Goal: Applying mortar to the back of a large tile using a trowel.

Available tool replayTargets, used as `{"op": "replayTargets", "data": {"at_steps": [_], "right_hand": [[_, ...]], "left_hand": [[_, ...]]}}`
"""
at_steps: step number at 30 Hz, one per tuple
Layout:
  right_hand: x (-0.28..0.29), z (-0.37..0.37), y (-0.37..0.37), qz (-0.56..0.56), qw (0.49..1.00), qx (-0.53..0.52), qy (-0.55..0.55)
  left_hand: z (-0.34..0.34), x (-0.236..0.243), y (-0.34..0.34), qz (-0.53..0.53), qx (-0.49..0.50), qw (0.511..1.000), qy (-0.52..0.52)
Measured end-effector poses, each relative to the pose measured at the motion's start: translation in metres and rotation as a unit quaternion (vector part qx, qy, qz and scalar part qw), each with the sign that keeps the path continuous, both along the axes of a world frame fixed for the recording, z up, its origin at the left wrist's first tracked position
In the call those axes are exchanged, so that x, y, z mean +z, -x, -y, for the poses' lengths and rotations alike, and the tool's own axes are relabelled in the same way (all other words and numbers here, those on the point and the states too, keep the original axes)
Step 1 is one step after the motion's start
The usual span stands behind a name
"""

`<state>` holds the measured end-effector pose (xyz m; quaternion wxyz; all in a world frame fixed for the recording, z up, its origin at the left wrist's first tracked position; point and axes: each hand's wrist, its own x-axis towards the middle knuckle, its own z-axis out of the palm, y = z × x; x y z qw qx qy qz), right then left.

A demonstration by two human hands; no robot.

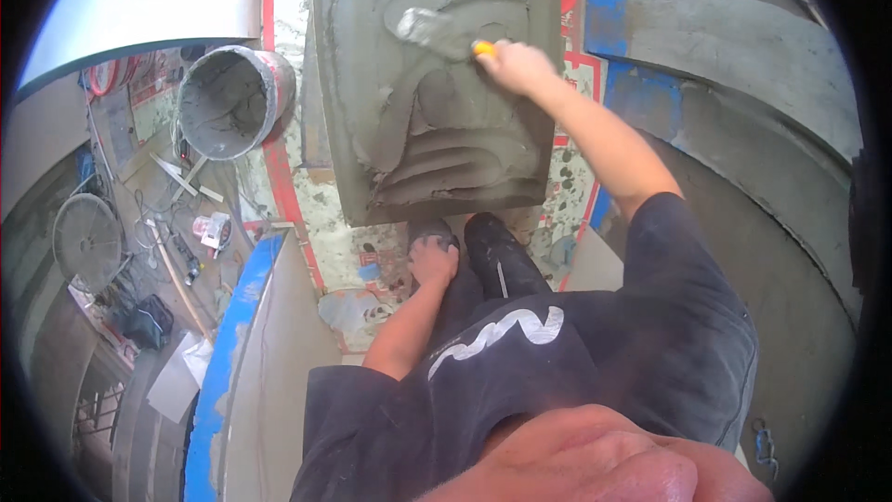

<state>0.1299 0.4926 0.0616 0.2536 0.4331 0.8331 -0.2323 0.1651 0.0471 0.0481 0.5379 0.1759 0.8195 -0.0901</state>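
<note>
A large rectangular slab (336, 130) lies in front of my legs, its top spread with wet grey mortar (474, 121). The mortar has swirls and curved ridges, mostly in the middle and at the near end. My right hand (520, 67) is closed round the yellow handle of a trowel (435, 30). Its blade, pale at the tip and partly smeared, points left over the far half of the mortar; whether it presses in I cannot tell. My left hand (434, 260) rests on my knee just below the slab's near edge, fingers laid over it, holding no tool.
A mortar-caked bucket (279, 84) stands left of the slab. Farther left are a round wire-guarded fan (87, 240), a long wooden pole (181, 281), cables and scattered tools. A blue-edged low wall (237, 335) is close on my left; grey curved-looking surfaces (743, 177) flank the right.
</note>
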Motion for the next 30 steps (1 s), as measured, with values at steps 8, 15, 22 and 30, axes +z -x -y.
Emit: {"op": "replayTargets", "data": {"at_steps": [8,15,22,30], "right_hand": [[-0.039,-0.179,-0.150,-0.028,0.927,-0.363,0.089],[-0.055,0.009,-0.303,-0.013,0.951,-0.272,0.146],[-0.084,0.235,-0.173,-0.268,0.596,-0.677,0.339],[0.005,0.268,-0.090,-0.257,0.657,-0.537,0.462]], "left_hand": [[-0.006,0.000,-0.004,0.008,-0.009,1.000,-0.011],[-0.008,-0.002,-0.003,0.008,-0.004,1.000,-0.012],[0.002,-0.004,-0.011,-0.004,-0.021,1.000,-0.012],[0.014,-0.008,-0.013,-0.010,0.005,1.000,-0.012]]}}
